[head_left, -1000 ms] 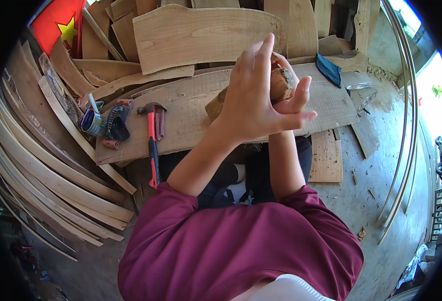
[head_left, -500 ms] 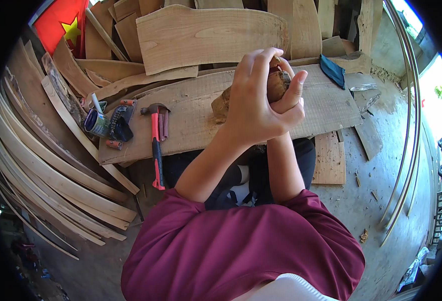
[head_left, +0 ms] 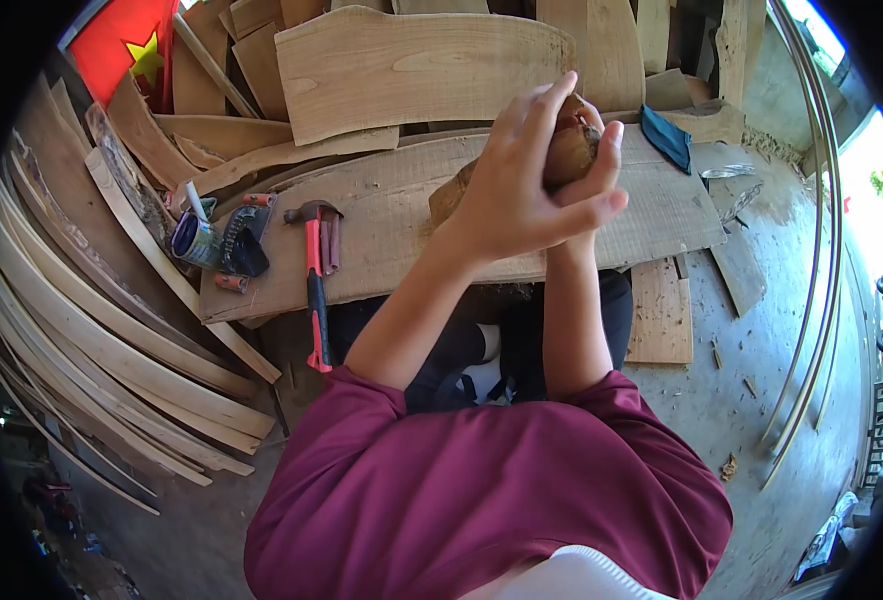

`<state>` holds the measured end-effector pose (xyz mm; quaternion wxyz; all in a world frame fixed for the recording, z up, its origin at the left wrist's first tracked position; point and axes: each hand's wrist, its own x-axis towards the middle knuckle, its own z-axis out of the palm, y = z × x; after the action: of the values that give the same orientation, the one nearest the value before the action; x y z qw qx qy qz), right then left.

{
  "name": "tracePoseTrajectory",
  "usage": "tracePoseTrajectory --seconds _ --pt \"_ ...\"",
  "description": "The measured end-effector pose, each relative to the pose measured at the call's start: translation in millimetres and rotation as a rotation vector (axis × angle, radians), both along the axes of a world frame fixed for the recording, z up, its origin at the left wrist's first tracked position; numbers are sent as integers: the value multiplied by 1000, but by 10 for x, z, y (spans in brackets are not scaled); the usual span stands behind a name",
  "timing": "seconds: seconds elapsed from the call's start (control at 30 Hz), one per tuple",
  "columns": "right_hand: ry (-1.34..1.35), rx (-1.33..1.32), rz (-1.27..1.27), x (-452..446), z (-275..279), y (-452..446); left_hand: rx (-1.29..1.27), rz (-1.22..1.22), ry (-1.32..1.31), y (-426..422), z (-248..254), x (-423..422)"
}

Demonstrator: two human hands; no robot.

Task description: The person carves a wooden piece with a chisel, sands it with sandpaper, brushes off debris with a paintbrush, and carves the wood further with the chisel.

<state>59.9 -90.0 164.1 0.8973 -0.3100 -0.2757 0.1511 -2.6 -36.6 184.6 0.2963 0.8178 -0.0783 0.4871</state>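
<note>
My left hand (head_left: 511, 185) curves over a brown, rounded piece of wood (head_left: 571, 155), its fingers around the far end and its thumb stretched out to the right. A rough, paler brown end (head_left: 449, 200) sticks out to the left of the hand; whether it is part of the same piece I cannot tell. Beneath sits my right hand (head_left: 581, 238), largely hidden by the left one and the wood. Both hands are above a wide plank (head_left: 361, 215) across my legs. A hammer (head_left: 316, 290) with a red and black handle lies on its left part, by some reddish-brown sticks (head_left: 330, 245).
A dark tool with orange rollers (head_left: 244, 245) and a cup (head_left: 193, 240) stand at the plank's left end. A teal cloth (head_left: 666, 140) lies at the right. Curved wooden strips (head_left: 121, 370) fill the left side, and boards (head_left: 426, 70) lean behind.
Both hands have shifted a little to the right with the piece of wood, which now shows more of its rounded side. My left thumb has stretched farther out. The hammer stays put.
</note>
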Motion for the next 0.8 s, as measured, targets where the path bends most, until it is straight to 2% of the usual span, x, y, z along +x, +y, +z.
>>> tracePoseTrajectory --seconds 0.03,0.1,0.17,0.2,0.27,0.3,0.33,0.4,0.43,0.5,0.53,0.6,0.67,0.7,0.73,0.8 --pt "116 59 122 -15 43 -75 -32 -70 -12 43 -63 -23" --pt "6 76 176 39 3 -180 -59 -141 -26 190 -238 -114" --pt "-125 115 213 54 -53 -260 57 169 158 376 -498 -213" --pt "-126 118 213 42 -71 -306 60 169 156 417 -686 -200" --pt "-281 71 250 33 -112 -373 -163 -34 310 481 -980 -220" --pt "-382 19 222 45 -94 -388 -162 -29 314 454 -991 -246" --pt "-377 20 226 21 -86 -365 -168 1 284 405 -1011 -257" --pt "-350 69 74 -50 -42 -342 -183 32 261 338 -1016 -284" --pt "-345 61 78 -48 -42 -345 -139 129 203 312 -987 -286" --pt "-362 9 -155 -26 -39 -340 -102 227 144 294 -976 -248" --pt "-362 5 -152 -39 -45 -337 -76 262 132 315 -973 -210" --pt "-179 83 -172 -70 -67 -311 -52 301 117 350 -931 -154" --pt "-113 70 -201 -45 -166 -301 -215 351 219 382 -854 -106" --pt "-72 -37 -155 -4 -231 -330 -306 386 327 394 -744 -90" --pt "-32 -144 -109 27 -286 -356 -307 387 322 468 -771 -19" --pt "3 -194 -61 19 -389 -397 -367 632 431 665 -875 167"
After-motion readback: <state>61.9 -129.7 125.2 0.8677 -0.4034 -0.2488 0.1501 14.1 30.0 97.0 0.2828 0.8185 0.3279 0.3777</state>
